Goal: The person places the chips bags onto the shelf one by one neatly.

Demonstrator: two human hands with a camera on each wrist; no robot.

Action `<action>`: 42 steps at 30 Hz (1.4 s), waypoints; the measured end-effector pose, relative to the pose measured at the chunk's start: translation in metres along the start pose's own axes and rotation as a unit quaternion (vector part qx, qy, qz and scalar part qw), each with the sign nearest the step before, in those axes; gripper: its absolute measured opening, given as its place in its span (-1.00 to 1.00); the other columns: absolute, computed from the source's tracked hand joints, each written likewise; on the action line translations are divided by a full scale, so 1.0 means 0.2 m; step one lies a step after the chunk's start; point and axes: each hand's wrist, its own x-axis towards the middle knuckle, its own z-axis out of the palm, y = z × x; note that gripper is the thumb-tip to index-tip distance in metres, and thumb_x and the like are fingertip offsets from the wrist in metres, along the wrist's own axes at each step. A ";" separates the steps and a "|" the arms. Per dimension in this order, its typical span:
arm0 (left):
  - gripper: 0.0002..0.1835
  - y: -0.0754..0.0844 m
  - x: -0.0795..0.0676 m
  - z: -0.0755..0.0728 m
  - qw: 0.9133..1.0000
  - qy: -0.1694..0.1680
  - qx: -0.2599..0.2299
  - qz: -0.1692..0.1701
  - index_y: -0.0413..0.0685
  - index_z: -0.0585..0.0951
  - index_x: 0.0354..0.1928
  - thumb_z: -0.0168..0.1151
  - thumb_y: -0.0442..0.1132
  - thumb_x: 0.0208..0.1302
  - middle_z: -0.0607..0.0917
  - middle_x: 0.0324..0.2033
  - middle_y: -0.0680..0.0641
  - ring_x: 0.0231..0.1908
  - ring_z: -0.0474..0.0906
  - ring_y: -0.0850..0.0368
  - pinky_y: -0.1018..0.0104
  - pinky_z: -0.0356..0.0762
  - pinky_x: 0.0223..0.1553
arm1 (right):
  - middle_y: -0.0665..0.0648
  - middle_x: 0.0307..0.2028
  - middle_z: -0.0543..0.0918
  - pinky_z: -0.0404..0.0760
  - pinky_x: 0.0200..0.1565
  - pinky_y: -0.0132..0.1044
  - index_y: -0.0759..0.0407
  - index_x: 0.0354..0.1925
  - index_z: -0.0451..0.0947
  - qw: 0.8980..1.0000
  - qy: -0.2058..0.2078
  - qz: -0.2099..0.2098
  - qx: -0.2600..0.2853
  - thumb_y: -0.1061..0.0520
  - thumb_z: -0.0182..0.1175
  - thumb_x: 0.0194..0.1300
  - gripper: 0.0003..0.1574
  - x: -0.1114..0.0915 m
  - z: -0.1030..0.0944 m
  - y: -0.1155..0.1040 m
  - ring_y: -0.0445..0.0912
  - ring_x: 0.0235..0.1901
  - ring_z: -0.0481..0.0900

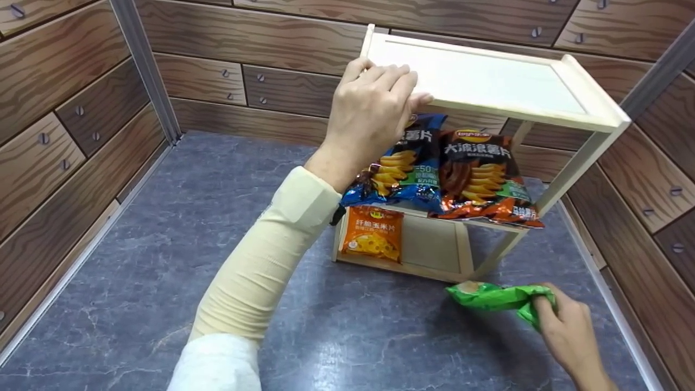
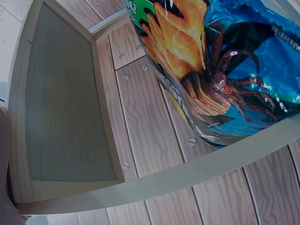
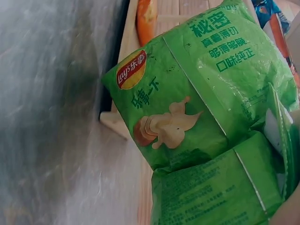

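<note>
My left hand [image 1: 374, 100] grips the top left corner of a small two-level wooden shelf [image 1: 583, 157], its fingers over the upper edge. My right hand [image 1: 570, 326] pinches one end of a green bag of chips [image 1: 499, 297], low in front of the shelf's right side. Lay's lettering shows on this green bag [image 3: 187, 93] in the right wrist view. On the middle level, a blue chip bag [image 1: 404, 174] leans beside a brown-and-red chip bag [image 1: 480, 174]. An orange snack bag [image 1: 373, 233] stands at the left of the bottom level.
Wood-patterned panels [image 1: 260, 38] enclose the back and both sides, with metal posts [image 1: 146, 65] at the corners. The floor is a dark grey marbled surface [image 1: 228, 179]. The shelf's top board [image 1: 488, 76] lies above the bags.
</note>
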 end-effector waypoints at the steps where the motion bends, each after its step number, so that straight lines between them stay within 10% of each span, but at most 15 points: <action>1: -0.36 0.00 0.00 0.00 1.000 0.001 0.000 0.000 -0.01 0.65 0.08 -0.37 0.20 0.57 0.72 0.09 0.01 0.10 0.65 0.14 0.20 0.37 0.26 | -0.07 -0.67 0.45 0.29 -0.53 -0.50 0.11 -0.30 0.68 1.000 -0.001 -0.001 0.003 0.27 0.06 0.37 -0.75 0.01 0.01 -0.01 -0.31 -0.64 0.32; 19: -0.37 0.00 0.00 0.00 1.000 0.002 -0.001 0.001 -0.01 0.64 0.09 -0.38 0.18 0.58 0.71 0.11 0.01 0.11 0.64 0.15 0.21 0.36 0.27 | 0.01 -0.62 0.39 0.31 -0.48 -0.39 0.18 -0.38 0.55 0.994 -0.015 0.072 0.084 0.08 -0.04 0.51 -0.65 0.12 0.16 -0.24 -0.21 -0.59 0.34; 42: -0.38 -0.01 -0.01 0.00 1.000 0.007 -0.002 -0.001 0.00 0.64 0.08 -0.36 0.18 0.58 0.71 0.11 0.02 0.11 0.64 0.15 0.21 0.36 0.26 | 0.19 -0.16 0.47 0.37 -0.17 -0.44 0.34 0.24 0.40 0.956 -0.010 0.169 0.238 0.09 -0.25 0.58 -0.49 0.31 0.51 -0.28 -0.19 -0.25 0.39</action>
